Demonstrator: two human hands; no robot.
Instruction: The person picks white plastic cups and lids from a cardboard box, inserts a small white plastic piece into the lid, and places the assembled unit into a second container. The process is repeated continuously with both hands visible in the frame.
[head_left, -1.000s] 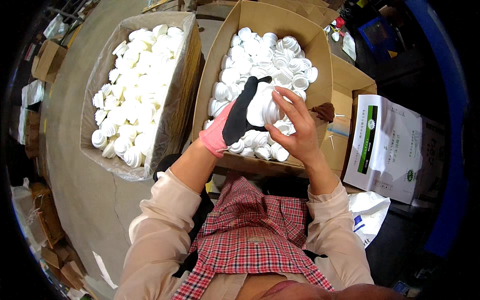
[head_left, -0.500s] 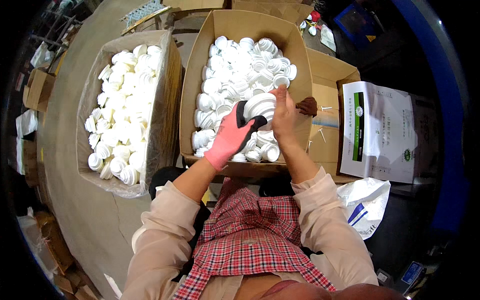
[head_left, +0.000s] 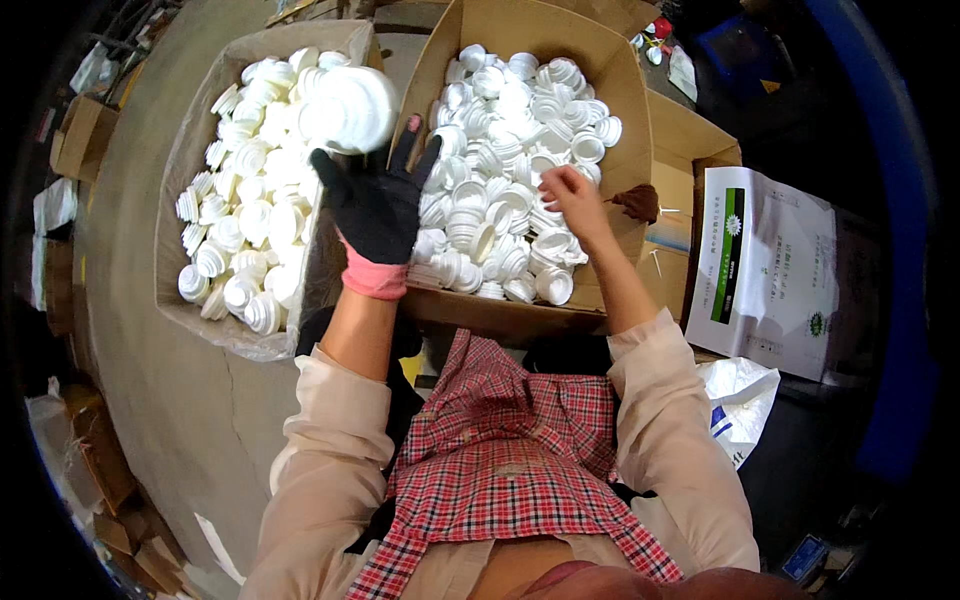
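My left hand (head_left: 382, 205), in a glove with black palm and pink cuff, is open with fingers spread. Just beyond its fingers is a white ridged round plastic part (head_left: 352, 110), seemingly in the air over the left box's edge; whether it still touches a fingertip I cannot tell. My right hand (head_left: 575, 203) is bare, its fingers curled together above the white ridged parts (head_left: 485, 205) heaped in the right cardboard box (head_left: 628, 130). Anything inside those fingers is hidden. More such parts (head_left: 250, 215) fill the plastic-lined left box (head_left: 178, 275).
A brown rag-like thing (head_left: 638, 203) hangs on the right box's right wall. Beside it are an open carton (head_left: 705, 145), a white printed sheet (head_left: 770, 270) and a white bag (head_left: 742, 395). Concrete floor (head_left: 205, 410) shows at left.
My left hand has moved left from the right box and opened; the ridged part it held has gone toward the left box. My right hand has come off that part and curled.
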